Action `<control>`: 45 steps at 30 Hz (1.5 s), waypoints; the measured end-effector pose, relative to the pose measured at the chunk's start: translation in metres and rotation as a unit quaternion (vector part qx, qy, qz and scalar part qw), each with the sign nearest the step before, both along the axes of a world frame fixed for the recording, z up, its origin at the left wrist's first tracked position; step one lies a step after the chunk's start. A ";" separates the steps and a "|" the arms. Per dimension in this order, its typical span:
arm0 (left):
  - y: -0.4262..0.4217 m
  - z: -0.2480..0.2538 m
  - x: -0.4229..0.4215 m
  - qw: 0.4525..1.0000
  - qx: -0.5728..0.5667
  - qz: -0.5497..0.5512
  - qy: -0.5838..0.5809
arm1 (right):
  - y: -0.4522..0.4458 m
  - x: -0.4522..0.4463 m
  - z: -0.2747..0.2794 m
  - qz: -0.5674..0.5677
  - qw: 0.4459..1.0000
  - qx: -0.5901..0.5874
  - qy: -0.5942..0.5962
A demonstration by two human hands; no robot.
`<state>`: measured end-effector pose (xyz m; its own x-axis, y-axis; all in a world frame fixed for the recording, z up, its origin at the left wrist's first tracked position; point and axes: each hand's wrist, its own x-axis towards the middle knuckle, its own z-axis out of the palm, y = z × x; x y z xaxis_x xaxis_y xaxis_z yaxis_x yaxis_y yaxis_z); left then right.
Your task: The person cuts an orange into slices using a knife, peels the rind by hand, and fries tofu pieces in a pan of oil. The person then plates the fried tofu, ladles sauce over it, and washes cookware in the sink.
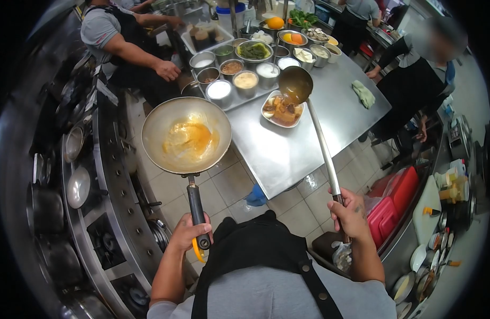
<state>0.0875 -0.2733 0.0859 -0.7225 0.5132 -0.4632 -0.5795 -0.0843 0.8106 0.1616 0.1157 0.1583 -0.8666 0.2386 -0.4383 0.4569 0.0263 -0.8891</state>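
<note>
My left hand (187, 232) is closed round the black handle of a wok (176, 154), whose pan has an orange-brown sauce film inside. With my right hand (349, 213) I grip the dark lower end of a long-handled ladle (297, 85). The ladle's bowl is tilted over a white square bowl (265, 113), and brown sauce shows in it. Chunks of brown, glossy food (284, 110) fill the bowl, which stands on the steel table (287, 165). Something yellow-orange (198, 251) shows below my left hand; I cannot tell what it is.
Metal tubs of ingredients, such as green leaves (254, 50), crowd the table's far side. A pale green cloth (363, 94) lies at right. Co-workers stand far left (125, 42) and right (415, 80). A stove (120, 212) runs along my left; red containers (394, 202) are at right.
</note>
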 end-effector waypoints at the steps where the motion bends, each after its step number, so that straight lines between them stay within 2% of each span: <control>1: 0.003 0.001 0.001 1.000 0.000 0.000 -0.002 | 0.003 0.004 -0.001 0.006 0.999 0.042 0.000; 5: 0.017 0.004 0.005 1.000 0.006 0.005 0.010 | 0.025 0.011 -0.019 0.034 0.995 0.088 0.013; 7: 0.023 0.003 0.007 1.000 0.004 0.009 0.015 | 0.034 0.011 -0.030 0.084 0.931 0.332 0.124; 14: 0.049 0.010 0.020 0.999 -0.020 0.032 0.030 | 0.045 0.010 -0.041 0.083 0.917 0.370 0.124; 16: 0.053 0.013 0.024 0.998 -0.016 0.056 0.021 | 0.055 0.007 -0.048 0.106 0.922 0.364 0.083; 17: 0.053 0.012 0.025 0.999 -0.005 0.044 0.011 | 0.063 0.005 -0.062 0.110 0.951 0.268 0.107; 18: 0.054 0.012 0.027 0.999 0.007 0.031 0.001 | 0.069 0.001 -0.067 0.128 0.949 0.265 0.111; 19: 0.056 0.014 0.028 0.999 0.005 0.035 -0.006 | 0.072 -0.003 -0.068 0.079 0.991 0.080 0.077; 20: 0.056 0.013 0.029 0.999 0.005 0.050 -0.005 | 0.074 -0.007 -0.070 0.025 0.993 -0.106 0.035; 21: 0.055 0.010 0.031 0.999 0.011 0.049 -0.004 | 0.072 -0.012 -0.077 -0.009 0.976 -0.207 0.060; 22: 0.055 0.008 0.032 0.999 0.017 0.049 -0.001 | 0.071 -0.014 -0.080 0.006 0.977 -0.206 0.058; 24: 0.054 0.009 0.035 0.997 0.031 0.075 0.008 | 0.065 -0.016 -0.083 -0.021 0.945 -0.319 0.065; 27: 0.041 0.000 0.045 0.995 0.064 0.065 0.032 | 0.048 -0.008 -0.081 0.021 0.942 -0.326 0.074; 30: 0.022 -0.006 0.064 0.986 0.050 0.094 0.125 | 0.021 -0.007 -0.080 0.122 0.909 -0.388 0.090; 31: 0.011 -0.002 0.071 0.980 0.032 0.093 0.175 | 0.012 -0.007 -0.078 0.131 0.915 -0.375 0.072; 32: 0.003 -0.004 0.081 0.974 0.044 0.116 0.187 | 0.012 -0.012 -0.091 0.123 0.899 -0.414 0.078; 35: -0.039 0.012 0.118 0.963 0.097 0.158 0.196 | -0.065 -0.024 -0.052 0.216 0.905 -0.363 0.057; 36: -0.053 0.008 0.127 0.943 0.124 0.194 0.241 | -0.098 -0.024 -0.041 0.243 0.903 -0.351 0.051; 40: -0.123 0.036 0.196 0.922 0.040 0.272 0.272 | -0.216 -0.003 -0.006 0.377 0.872 -0.312 0.015; 44: -0.165 0.044 0.267 0.869 -0.041 0.377 0.318 | -0.312 0.027 0.012 0.488 0.825 -0.285 -0.015; 45: -0.179 0.049 0.289 0.854 -0.050 0.414 0.313 | -0.342 0.044 0.020 0.472 0.843 -0.257 0.001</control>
<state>0.3766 -0.4519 0.1350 -0.9405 -0.3122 0.1340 0.1935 -0.1680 0.9666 0.2058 -0.2266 0.1788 -0.5649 -0.7793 -0.2714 0.4455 -0.0113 -0.8952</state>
